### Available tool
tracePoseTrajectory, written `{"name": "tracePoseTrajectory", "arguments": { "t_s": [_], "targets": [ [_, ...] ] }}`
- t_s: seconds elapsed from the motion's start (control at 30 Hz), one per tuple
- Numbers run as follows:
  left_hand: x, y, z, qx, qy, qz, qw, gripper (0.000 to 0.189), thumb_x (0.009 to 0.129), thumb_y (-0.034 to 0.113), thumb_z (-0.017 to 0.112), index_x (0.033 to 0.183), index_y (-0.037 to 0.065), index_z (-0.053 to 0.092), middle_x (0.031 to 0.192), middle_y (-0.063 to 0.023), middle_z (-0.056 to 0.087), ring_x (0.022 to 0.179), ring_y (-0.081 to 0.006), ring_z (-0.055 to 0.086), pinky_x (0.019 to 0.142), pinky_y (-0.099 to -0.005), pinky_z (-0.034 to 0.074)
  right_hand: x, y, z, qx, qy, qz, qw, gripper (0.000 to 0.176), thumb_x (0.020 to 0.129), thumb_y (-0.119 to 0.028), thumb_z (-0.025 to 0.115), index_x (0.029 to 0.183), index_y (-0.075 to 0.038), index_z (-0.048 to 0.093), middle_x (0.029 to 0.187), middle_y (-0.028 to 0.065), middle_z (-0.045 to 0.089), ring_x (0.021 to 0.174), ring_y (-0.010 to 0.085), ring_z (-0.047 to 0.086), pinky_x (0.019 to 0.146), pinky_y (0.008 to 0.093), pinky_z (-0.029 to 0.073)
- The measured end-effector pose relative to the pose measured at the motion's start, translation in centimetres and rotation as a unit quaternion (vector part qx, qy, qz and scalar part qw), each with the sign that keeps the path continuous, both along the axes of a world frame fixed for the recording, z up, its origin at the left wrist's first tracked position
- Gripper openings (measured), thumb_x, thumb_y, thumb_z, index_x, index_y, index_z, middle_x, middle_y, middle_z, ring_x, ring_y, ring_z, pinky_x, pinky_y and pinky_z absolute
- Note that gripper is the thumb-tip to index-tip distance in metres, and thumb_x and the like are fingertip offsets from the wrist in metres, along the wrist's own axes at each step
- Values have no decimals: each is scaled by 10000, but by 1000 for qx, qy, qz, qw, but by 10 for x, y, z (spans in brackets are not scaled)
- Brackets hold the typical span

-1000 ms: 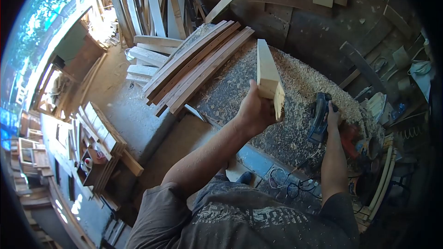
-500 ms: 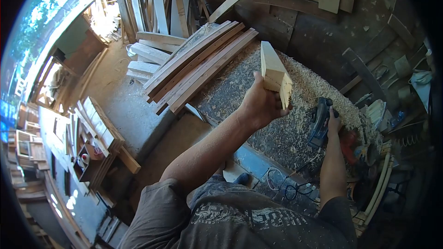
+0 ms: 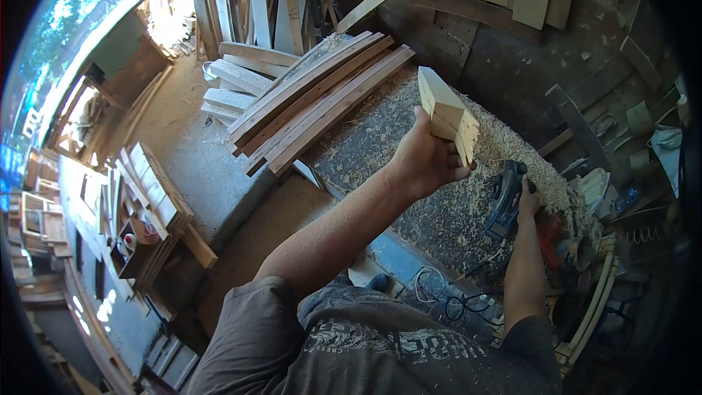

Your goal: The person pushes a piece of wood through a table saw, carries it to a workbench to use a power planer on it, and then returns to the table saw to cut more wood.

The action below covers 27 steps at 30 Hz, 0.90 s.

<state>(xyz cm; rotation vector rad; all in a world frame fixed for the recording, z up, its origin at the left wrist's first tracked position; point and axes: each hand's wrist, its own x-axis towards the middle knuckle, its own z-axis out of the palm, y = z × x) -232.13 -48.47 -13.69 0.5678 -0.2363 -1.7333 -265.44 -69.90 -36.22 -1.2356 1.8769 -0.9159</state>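
A pale wooden block (image 3: 447, 111) with a rough, splintered end is gripped in my left hand (image 3: 422, 157), raised over the shavings-strewn bench (image 3: 365, 135). The thumb lies on its near side and the fingers pass underneath. To the right, my right hand (image 3: 528, 197) is wrapped round the handle of a dark blue power planer (image 3: 504, 205), which rests on the bench. A cable runs from the planer's lower end. Long reddish boards (image 3: 322, 102) lie stacked to the left of the block.
Pale offcuts (image 3: 238, 77) lie beyond the boards. A heap of shavings (image 3: 523, 135) lines the bench's far right edge. A red tool (image 3: 552, 238) sits beside my right forearm. Black cable (image 3: 468, 306) coils near my body. Planks (image 3: 256, 7) lean at the back.
My left hand and the block have shifted slightly to the right in view. The planer and my right hand have hardly moved; the surroundings have shifted a little.
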Motion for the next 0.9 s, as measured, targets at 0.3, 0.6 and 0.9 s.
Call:
{"name": "tracePoseTrajectory", "arguments": {
  "t_s": [0.3,0.6,0.9],
  "targets": [
    [-5,2,3,27,-4,27,999,650,969,610,85,1261,134,417,1013,-51,512,833,-198,475,740,-347,439,5,6,8,7,-16,-1,1000,489,853,-506,642,954,-27,619,589,29,542,466,132,533,427,293,432],
    [-29,64,-141,82,73,57,992,568,907,529,546,1152,19,507,923,-128,591,871,-266,628,783,-382,541,-1,-5,-5,23,-5,-1,1000,561,850,-564,615,951,-12,621,579,40,540,456,141,539,415,290,430],
    [85,165,-131,151,-348,-16,925,670,853,517,637,1125,-83,519,777,-121,591,621,-202,635,534,-342,529,91,67,-31,-317,191,83,925,510,871,-504,604,1060,-32,561,1027,150,610,1005,333,557,844,438,445]
  ]
}}
